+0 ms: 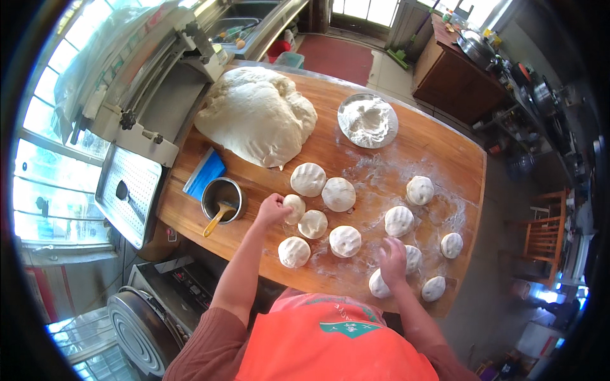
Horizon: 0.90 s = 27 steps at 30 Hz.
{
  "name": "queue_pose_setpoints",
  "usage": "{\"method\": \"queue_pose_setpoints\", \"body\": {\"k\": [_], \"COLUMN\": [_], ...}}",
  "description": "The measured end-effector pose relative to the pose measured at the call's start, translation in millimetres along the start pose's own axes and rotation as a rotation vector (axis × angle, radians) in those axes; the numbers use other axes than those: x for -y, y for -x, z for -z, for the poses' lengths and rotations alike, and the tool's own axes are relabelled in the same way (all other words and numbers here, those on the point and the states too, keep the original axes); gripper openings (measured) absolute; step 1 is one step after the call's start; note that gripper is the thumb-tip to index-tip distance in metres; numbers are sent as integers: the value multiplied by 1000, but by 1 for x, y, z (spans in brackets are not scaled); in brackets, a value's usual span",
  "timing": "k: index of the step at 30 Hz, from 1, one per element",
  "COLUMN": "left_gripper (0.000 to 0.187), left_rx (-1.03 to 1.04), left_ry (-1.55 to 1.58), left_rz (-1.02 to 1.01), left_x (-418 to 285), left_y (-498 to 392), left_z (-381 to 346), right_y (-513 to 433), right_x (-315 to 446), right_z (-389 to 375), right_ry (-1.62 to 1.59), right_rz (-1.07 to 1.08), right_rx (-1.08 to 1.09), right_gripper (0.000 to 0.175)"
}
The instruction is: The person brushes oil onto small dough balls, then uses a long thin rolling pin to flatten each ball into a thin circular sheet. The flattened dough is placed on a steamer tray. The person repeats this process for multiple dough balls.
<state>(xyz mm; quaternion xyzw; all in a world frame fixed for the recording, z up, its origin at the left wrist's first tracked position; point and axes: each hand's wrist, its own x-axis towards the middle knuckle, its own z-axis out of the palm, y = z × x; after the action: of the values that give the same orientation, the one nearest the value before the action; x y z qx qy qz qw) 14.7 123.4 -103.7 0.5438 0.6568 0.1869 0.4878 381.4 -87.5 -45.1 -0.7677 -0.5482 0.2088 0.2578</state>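
My left hand (274,210) pinches the left edge of a small pale dough round (295,209) on the wooden table. Another small dough round (313,224) lies against it. My right hand (393,261), slightly blurred, hovers among the floured rounds on the right, fingers apart and nothing seen in them. It partly covers a dough round (413,258) and borders another dough round (379,285). Just beyond its fingertips sits a dimpled dough round (399,221). Several more flattened rounds are spread about, among them a dough round (345,241) between my hands.
A large dough mass (259,116) fills the far left of the table (443,138). Beside it stands a bowl of flour (367,121). A metal pot (240,209) with a yellow-handled brush (219,219) and a blue-bladed scraper (206,174) are near my left arm. A dough-rolling machine (167,100) adjoins.
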Motion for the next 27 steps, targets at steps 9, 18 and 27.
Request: {"method": "queue_pose_setpoints", "body": {"k": [9, 18, 27], "left_gripper": [48, 76, 73], "left_rx": [276, -77, -212], "left_ry": [-518, -1074, -86], "left_rz": [-91, -150, -698], "left_x": [-74, -54, -91], "left_y": [66, 57, 97], "left_z": [-70, -116, -100], "right_y": [110, 166, 171], "right_x": [-44, -159, -231], "right_z": [60, 98, 68], "right_ry": [-48, 229, -191], "right_rz": [-215, -573, -968], "right_rx": [-121, -515, -284], "right_gripper": [24, 42, 93]}}
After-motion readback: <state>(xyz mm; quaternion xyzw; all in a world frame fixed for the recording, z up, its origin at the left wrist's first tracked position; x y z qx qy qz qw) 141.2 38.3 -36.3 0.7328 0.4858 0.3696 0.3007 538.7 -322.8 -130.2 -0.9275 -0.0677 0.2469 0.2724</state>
